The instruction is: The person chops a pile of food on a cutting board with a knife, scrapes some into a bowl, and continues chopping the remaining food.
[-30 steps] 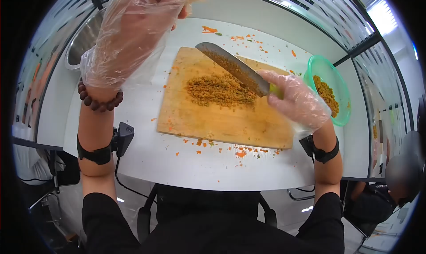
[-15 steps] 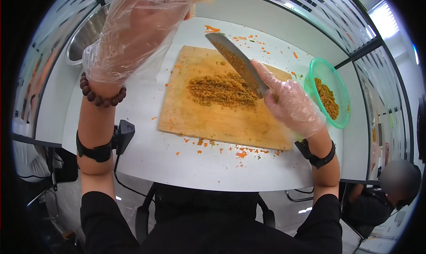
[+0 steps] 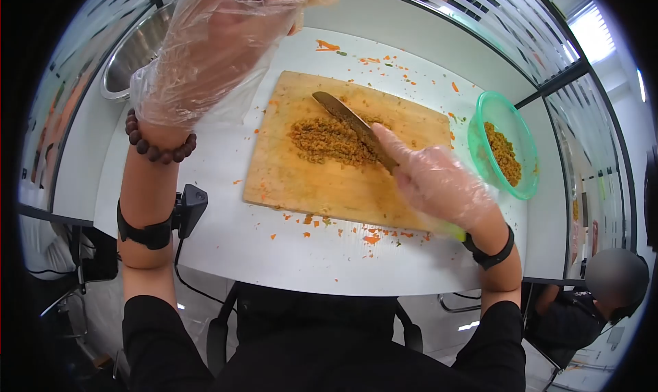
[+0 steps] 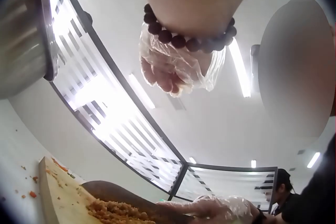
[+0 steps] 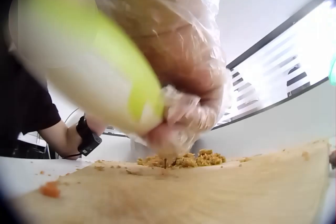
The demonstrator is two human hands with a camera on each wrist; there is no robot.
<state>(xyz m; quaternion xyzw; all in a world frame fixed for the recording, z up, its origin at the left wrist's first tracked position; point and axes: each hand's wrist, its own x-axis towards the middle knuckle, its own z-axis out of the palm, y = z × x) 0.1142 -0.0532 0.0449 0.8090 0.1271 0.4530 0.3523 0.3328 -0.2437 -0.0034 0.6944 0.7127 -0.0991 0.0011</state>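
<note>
My right hand [image 3: 445,186], in a clear plastic glove, grips a kitchen knife [image 3: 353,125] with the index finger laid along its spine. In the right wrist view the handle [image 5: 100,61] is green and white. The blade lies low over a mound of finely chopped orange-brown food [image 3: 329,142] on the wooden cutting board [image 3: 329,193]. My left hand [image 3: 233,49], gloved too, is raised beyond the board's far left corner. Its fingers [image 4: 165,82] hang loosely curled in the left wrist view, with nothing visible in them.
A green bowl [image 3: 483,155] holding more chopped food stands right of the board. At the back left is a metal bowl [image 3: 130,59]. Orange scraps [image 3: 370,240] litter the white table [image 3: 274,272], which has a low partition behind it. Another person [image 3: 569,316] sits at far right.
The knife first tips up with its point raised, then comes down flatter onto the chopped food as my right hand shifts toward the board. My left hand barely moves.
</note>
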